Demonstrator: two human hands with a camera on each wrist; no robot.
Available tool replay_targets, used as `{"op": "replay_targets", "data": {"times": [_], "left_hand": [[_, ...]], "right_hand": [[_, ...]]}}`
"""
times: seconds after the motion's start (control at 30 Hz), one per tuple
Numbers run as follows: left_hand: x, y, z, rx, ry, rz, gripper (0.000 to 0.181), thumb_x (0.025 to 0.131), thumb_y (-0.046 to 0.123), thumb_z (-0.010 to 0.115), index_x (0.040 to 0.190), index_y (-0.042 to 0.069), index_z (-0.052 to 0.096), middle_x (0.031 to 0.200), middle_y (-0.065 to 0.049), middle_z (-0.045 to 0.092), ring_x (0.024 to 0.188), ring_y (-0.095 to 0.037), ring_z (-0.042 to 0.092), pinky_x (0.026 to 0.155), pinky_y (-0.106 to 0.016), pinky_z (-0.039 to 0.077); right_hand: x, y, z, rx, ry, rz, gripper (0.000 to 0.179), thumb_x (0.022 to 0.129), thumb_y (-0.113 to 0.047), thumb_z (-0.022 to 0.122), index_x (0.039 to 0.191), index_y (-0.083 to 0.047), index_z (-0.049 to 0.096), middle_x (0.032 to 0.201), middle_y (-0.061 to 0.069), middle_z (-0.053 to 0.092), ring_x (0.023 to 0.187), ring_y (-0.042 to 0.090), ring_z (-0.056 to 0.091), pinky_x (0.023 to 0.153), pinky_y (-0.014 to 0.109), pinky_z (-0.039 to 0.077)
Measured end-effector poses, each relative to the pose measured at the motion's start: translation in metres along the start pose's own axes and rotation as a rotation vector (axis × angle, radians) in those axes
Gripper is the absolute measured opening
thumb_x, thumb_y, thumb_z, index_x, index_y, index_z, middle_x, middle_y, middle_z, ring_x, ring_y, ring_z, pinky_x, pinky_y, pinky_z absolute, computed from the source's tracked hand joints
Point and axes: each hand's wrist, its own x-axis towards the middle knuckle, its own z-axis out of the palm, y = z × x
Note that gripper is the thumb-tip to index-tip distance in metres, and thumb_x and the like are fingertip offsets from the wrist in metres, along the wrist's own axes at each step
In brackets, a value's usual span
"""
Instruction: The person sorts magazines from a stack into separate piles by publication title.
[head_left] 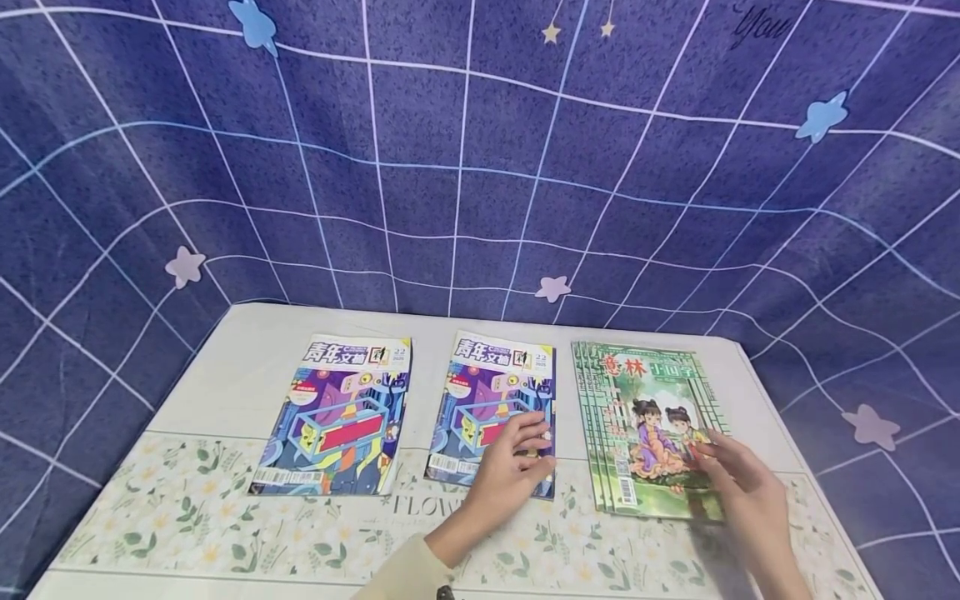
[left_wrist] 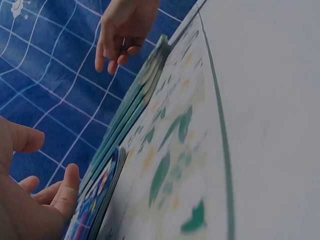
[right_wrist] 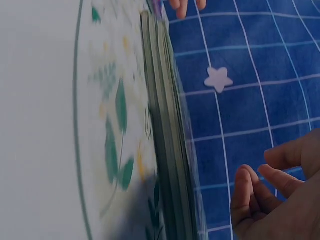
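My left hand [head_left: 510, 471] is over the lower right of the middle magazine [head_left: 480, 392], which has a purple and blue cover. Its fingers are loosely bent and hold nothing; in the left wrist view the thumb and fingers are spread beside the magazine's edge. Over the right side of a stack of green magazines [head_left: 652, 442] hovers my right hand [head_left: 750, 496], slightly blurred. The right wrist view shows its fingers [right_wrist: 245, 192] loosely curved above the stack's page edges, with nothing between them. Several copies are in that stack, their left edges slightly fanned.
Another purple and blue magazine [head_left: 337, 417] lies at the left of the white table [head_left: 247, 358]. A floral band [head_left: 300, 542] crosses the table's front part. Dark blue cloth [head_left: 420, 208] with grid lines and stars hangs behind and at both sides.
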Motion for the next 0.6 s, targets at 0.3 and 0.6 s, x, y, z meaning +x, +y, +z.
{"op": "replay_targets", "data": {"times": [0.3, 0.6], "left_hand": [[0.000, -0.003, -0.015, 0.026, 0.043, 0.036, 0.061, 0.101, 0.003, 0.077, 0.156, -0.001, 0.053, 0.150, -0.023, 0.064, 0.133, -0.042, 0.065, 0.104, -0.033, 0.060], [-0.005, -0.005, -0.029, 0.035, 0.071, 0.031, 0.061, 0.101, -0.001, 0.076, 0.157, -0.001, 0.052, 0.148, -0.024, 0.064, 0.132, -0.042, 0.065, 0.108, -0.038, 0.059]], "right_hand": [[-0.004, -0.015, 0.015, 0.063, -0.060, -0.099, 0.040, 0.104, 0.008, 0.069, 0.144, 0.007, 0.065, 0.112, -0.019, 0.080, 0.097, -0.002, 0.076, 0.085, 0.011, 0.058], [-0.007, -0.022, 0.027, 0.112, -0.127, -0.127, 0.040, 0.104, 0.009, 0.069, 0.144, 0.008, 0.065, 0.112, -0.014, 0.081, 0.092, 0.005, 0.078, 0.070, 0.022, 0.062]]}}
